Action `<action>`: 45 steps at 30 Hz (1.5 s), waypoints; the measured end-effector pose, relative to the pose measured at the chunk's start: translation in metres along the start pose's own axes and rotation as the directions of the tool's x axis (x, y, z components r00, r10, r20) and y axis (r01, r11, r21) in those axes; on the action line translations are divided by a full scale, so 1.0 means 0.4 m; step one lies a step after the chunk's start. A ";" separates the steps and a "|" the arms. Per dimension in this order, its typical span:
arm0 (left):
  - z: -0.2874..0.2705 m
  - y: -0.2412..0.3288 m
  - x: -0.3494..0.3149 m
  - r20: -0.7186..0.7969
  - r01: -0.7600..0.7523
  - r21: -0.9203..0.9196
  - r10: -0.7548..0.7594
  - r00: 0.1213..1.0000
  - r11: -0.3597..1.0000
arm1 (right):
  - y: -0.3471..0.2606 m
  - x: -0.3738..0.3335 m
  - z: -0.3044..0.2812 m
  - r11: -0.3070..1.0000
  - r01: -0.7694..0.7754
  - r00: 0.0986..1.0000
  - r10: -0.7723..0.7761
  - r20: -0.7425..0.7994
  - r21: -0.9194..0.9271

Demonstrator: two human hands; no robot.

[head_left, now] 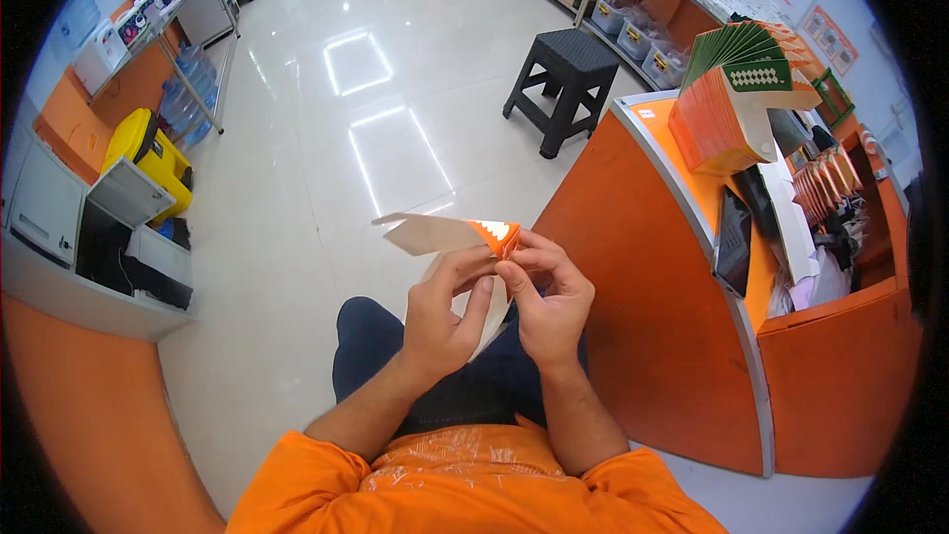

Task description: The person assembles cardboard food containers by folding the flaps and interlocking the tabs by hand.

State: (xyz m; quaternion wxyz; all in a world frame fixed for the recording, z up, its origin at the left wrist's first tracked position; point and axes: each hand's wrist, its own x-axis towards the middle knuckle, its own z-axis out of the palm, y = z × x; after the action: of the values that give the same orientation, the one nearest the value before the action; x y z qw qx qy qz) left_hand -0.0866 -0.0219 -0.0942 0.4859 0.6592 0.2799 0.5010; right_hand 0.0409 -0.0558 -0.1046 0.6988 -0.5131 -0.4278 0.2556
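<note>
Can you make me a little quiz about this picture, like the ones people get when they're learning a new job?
1. Multiple choice: What are the left hand and right hand both holding?
A) a water jug
B) a folded card piece
C) a black tablet
2. True or false: The black stool stands farther right in the picture than the yellow bin.
3. Fill in the blank: The person's shirt is mostly ____.

Key:
1. B, a folded card piece
2. True
3. orange
</note>
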 end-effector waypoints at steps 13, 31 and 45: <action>-0.038 0.013 0.012 0.193 0.065 0.058 -0.075 0.978 0.996 | 0.009 0.008 0.006 0.996 0.031 0.999 -0.029 0.019 -0.086; -0.123 -0.013 0.051 0.271 0.054 0.143 -0.091 0.958 0.988 | -0.036 0.000 -0.126 0.965 -0.235 0.950 0.203 0.236 0.116; -0.041 -0.060 0.009 0.211 -0.297 0.670 0.208 0.955 0.681 | 0.033 -0.023 -0.042 0.807 -0.537 0.826 0.445 0.346 0.245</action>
State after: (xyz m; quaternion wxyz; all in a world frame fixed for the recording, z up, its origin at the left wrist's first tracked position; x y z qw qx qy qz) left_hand -0.0977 -0.0042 -0.1146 0.1446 0.8534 0.3244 0.3815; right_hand 0.0519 -0.0672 -0.1219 0.6183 -0.4416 -0.3216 0.5650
